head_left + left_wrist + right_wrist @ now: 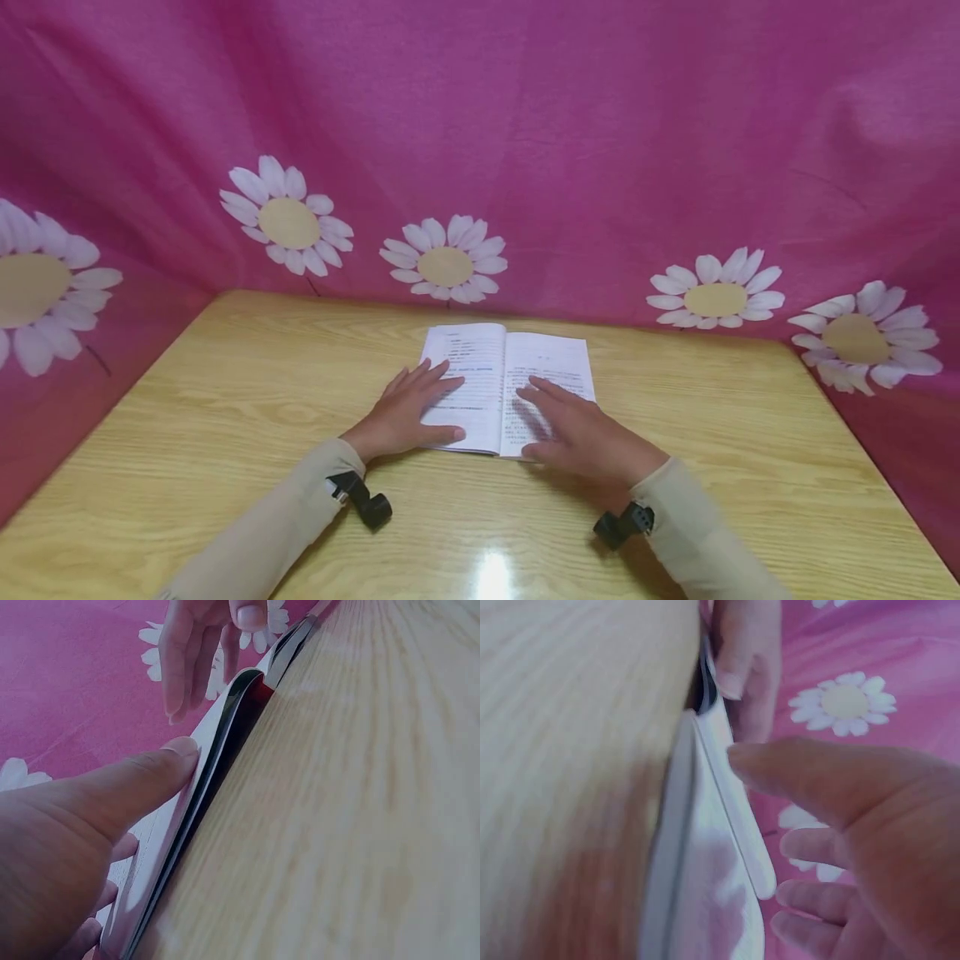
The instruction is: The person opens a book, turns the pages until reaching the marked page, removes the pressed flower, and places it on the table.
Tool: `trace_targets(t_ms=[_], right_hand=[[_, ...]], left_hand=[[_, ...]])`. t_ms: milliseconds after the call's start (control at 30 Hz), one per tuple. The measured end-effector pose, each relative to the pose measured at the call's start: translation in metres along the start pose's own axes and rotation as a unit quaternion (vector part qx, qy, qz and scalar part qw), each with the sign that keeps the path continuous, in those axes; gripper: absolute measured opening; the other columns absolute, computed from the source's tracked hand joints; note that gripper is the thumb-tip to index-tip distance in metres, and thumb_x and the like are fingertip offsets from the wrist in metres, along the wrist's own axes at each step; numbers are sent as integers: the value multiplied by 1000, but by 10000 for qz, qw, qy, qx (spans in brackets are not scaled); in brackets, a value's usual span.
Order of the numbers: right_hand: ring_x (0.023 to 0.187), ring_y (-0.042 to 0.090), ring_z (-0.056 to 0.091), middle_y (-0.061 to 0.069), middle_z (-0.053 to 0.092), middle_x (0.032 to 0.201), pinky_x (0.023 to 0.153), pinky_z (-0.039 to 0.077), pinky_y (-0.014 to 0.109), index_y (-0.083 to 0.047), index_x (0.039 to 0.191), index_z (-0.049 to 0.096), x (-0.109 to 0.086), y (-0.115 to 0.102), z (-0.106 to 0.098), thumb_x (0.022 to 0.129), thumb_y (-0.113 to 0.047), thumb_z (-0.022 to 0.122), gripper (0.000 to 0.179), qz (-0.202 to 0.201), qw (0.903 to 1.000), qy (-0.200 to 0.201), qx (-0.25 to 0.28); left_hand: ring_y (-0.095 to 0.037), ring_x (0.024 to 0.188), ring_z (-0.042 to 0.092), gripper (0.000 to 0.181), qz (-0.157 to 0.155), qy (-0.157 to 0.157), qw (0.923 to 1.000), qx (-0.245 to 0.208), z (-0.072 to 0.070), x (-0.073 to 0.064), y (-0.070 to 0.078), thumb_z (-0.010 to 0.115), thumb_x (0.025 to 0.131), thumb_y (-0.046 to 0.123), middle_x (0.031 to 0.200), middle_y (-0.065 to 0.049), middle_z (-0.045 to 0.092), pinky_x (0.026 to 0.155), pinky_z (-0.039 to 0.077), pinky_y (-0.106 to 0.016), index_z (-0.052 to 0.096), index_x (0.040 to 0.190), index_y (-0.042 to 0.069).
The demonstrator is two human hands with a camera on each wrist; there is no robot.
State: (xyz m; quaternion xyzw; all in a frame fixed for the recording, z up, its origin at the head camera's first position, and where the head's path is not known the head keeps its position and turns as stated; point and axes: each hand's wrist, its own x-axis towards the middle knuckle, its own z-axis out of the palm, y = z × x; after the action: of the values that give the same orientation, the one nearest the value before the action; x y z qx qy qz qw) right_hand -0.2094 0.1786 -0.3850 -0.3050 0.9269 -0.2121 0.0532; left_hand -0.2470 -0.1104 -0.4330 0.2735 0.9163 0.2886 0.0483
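Two spread hands over an open book

The left hand (405, 417) lies with its fingers spread on the left page (480, 350), its thumb (446, 434) near the bottom edge, pinching nothing. The right hand (592, 429) is spread too, fanned over the right page (551, 354) and shading it; seen from the left wrist, its fingertips (177, 716) look apart from the paper. The open book (487, 396) lies between the two hands on the wood-grain table (322, 367), its top near the far edge. Past the wrists come beige sleeves (281, 508), each bearing a black camera (372, 508), and behind it all hangs a magenta cloth (585, 150) printed with white daisies (446, 267).

I'd say the pages are the likeliest trouble: should the left hand ease off, the paper bowed near the spine (501, 400) may spring up and lose the place. A right hand dropping askew could crease a leaf; a sideways push might slide the book.

The print is too small for me to read. The hands hide outer parts of both pages, the sleeves run out of the head view, and blur in the right wrist view leaves the right thumb's contact unsettled.
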Motion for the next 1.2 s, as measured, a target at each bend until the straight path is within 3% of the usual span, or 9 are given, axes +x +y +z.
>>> trace_targets(t_ms=[367,700,933,1200], right_hand=[[143,40,21,21,21,157,110,24,60,-7,150,31,-11,11,-16,76,-45,79,96,893,9951,-394,139],[142,45,17,26,20,156,108,17,67,-9,152,27,-12,12,-22,67,-46,86,110,1637,9844,-580,-270],[140,46,22,27,25,153,107,22,67,-6,152,24,-11,12,-22,64,-45,88,116,1705,9831,-600,-281],[139,46,25,19,27,155,108,24,63,-4,153,20,-10,18,-19,62,-44,90,121,1591,9856,-574,-56]], left_hand=[[-28,148,6,83,0,5,9999,114,1,-1,-2,67,81,61,160,-4,21,118,0,-48,39,149,23],[-27,148,6,83,-57,-32,9999,131,0,-1,0,66,81,61,160,-4,21,118,0,-48,39,149,23],[-27,148,6,83,-50,-24,9999,148,0,-2,-1,66,81,61,160,-3,21,118,0,-48,39,149,23],[-27,148,6,82,-8,-38,9998,175,-1,-1,0,66,82,61,160,-4,21,118,1,-49,39,149,23]])
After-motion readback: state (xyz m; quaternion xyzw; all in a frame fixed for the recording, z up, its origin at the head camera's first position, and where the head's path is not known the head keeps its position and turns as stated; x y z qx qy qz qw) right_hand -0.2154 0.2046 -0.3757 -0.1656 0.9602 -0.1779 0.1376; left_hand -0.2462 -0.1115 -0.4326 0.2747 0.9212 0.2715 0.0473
